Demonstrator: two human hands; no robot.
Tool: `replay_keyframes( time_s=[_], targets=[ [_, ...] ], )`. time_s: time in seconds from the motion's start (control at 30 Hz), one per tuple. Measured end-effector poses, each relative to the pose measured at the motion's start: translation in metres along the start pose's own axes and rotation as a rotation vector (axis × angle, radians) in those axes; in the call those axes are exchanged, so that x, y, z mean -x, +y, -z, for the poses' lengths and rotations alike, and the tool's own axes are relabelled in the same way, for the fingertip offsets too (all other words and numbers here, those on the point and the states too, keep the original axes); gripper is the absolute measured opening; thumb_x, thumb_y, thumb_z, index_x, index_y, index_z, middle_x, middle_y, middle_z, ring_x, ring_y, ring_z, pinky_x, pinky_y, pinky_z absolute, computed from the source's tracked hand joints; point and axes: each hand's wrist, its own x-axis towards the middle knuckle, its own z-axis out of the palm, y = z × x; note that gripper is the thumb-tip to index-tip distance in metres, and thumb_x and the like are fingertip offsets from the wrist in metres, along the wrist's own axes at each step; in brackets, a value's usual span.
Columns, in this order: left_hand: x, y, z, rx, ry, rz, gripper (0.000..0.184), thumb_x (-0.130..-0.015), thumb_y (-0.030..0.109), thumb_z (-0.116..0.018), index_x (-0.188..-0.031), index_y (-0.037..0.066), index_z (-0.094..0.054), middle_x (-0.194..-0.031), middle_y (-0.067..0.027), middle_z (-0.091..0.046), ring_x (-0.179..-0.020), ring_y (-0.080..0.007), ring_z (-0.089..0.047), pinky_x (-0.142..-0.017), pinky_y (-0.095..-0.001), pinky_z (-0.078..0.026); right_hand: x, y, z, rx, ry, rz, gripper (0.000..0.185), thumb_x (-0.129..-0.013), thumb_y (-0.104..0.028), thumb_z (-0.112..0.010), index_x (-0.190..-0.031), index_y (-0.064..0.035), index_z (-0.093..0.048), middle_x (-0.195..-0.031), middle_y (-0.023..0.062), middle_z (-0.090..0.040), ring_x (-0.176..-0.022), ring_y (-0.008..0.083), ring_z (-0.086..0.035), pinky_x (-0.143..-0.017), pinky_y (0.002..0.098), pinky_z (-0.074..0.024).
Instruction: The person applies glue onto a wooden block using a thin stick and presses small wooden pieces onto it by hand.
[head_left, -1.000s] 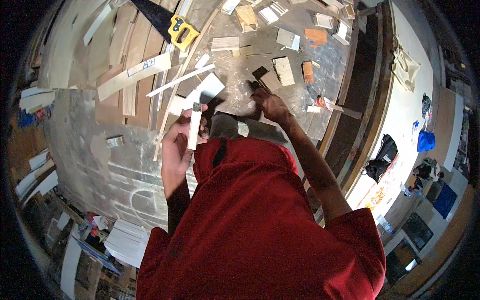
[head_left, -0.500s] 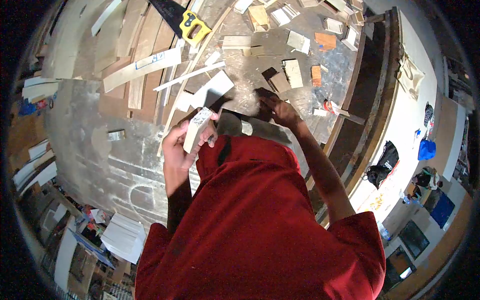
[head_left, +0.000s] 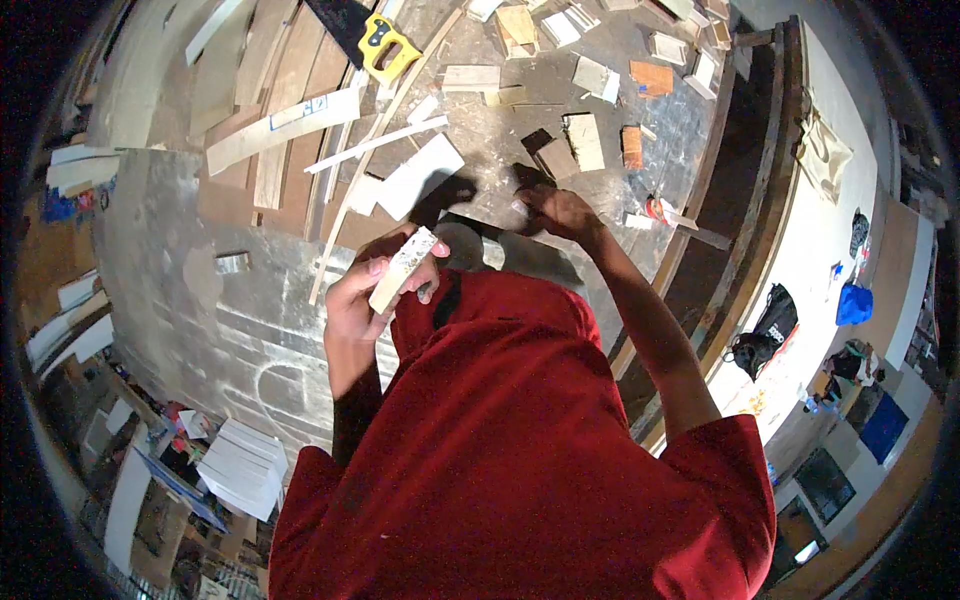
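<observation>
A small pale wooden block (head_left: 400, 270) is held tilted in my left hand (head_left: 358, 292), with fingers wrapped round it and a speckled white face showing. My right hand (head_left: 560, 213) hovers over the near edge of the work surface, its fingers curled together; what they hold, if anything, is too small to tell. A white board (head_left: 422, 177) lies just beyond my left hand. Beyond my right hand are a pale wood piece (head_left: 584, 141) and a brownish piece (head_left: 556, 158) beside it.
A saw with a yellow handle (head_left: 389, 50) lies at the upper left on long wooden boards (head_left: 285, 128). Small wood pieces and open boxes (head_left: 667, 48) are scattered at the back. On the right, a dark gap separates the surface from a white table (head_left: 790, 240) with bags.
My left hand has turned the block, so its speckled face now shows. My right hand has shifted slightly and its fingers look more curled. The view has moved a little.
</observation>
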Motion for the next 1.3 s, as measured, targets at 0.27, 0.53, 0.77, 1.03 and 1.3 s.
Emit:
replay_keyframes(
  time_s=[0.27, 0.53, 0.77, 1.03, 1.3],
  targets=[
    [0.007, -0.008, 0.000, -0.168, 0.080, -0.009, 0.065, -0.082, 0.041, -0.063, -0.124, -0.008, -0.056, -0.103, -0.0141, -0.067, -0.075, -0.0161, -0.058, -0.069, -0.0290, -0.049, -0.003, -0.039, 0.048, -0.294, 0.038, -0.070, 0.056, -0.073, -0.020, -0.081, -0.121, -0.0029, -0.059, -0.106, 0.0159, -0.064, -0.096, 0.0311, -0.066, -0.082, 0.0383, -0.0544],
    [0.008, 0.001, -0.038, -0.696, 0.110, -0.275, 0.045, -0.077, 0.012, -0.082, -0.117, 0.000, -0.067, -0.093, -0.0055, -0.070, -0.085, -0.0094, -0.062, -0.074, -0.0250, -0.049, 0.008, -0.200, 0.246, -0.341, 0.109, -0.066, 0.050, -0.069, -0.007, -0.079, -0.115, -0.0027, -0.062, -0.102, 0.0155, -0.066, -0.081, 0.0272, -0.070, -0.073, 0.0371, -0.0564],
    [0.013, 0.013, -0.067, -0.742, 0.019, -0.314, 0.045, -0.068, 0.004, -0.081, -0.110, -0.004, -0.068, -0.093, -0.0125, -0.069, -0.081, -0.0160, -0.066, -0.074, -0.0281, -0.052, 0.021, -0.235, 0.284, -0.170, -0.024, -0.075, 0.045, -0.071, -0.003, -0.074, -0.113, -0.0016, -0.060, -0.104, 0.0149, -0.065, -0.087, 0.0348, -0.068, -0.075, 0.0411, -0.0565],
    [0.011, 0.016, -0.084, -0.886, 0.010, -0.393, 0.045, -0.064, 0.002, -0.078, -0.107, -0.003, -0.067, -0.091, -0.0153, -0.069, -0.077, -0.0261, -0.070, -0.070, -0.0308, -0.053, 0.037, -0.253, 0.290, -0.129, -0.010, -0.082, 0.042, -0.073, -0.004, -0.072, -0.113, -0.0024, -0.059, -0.104, 0.0161, -0.064, -0.088, 0.0369, -0.067, -0.075, 0.0412, -0.0565],
    [0.007, 0.025, -0.095, -0.997, -0.008, -0.428, 0.046, -0.064, 0.006, -0.082, -0.106, -0.003, -0.067, -0.089, -0.0157, -0.069, -0.078, -0.0258, -0.070, -0.069, -0.0316, -0.053, 0.040, -0.253, 0.287, -0.221, 0.194, -0.078, 0.051, -0.068, -0.006, -0.080, -0.115, -0.0028, -0.061, -0.105, 0.0141, -0.064, -0.088, 0.0316, -0.069, -0.076, 0.0366, -0.0577]
  ],
)
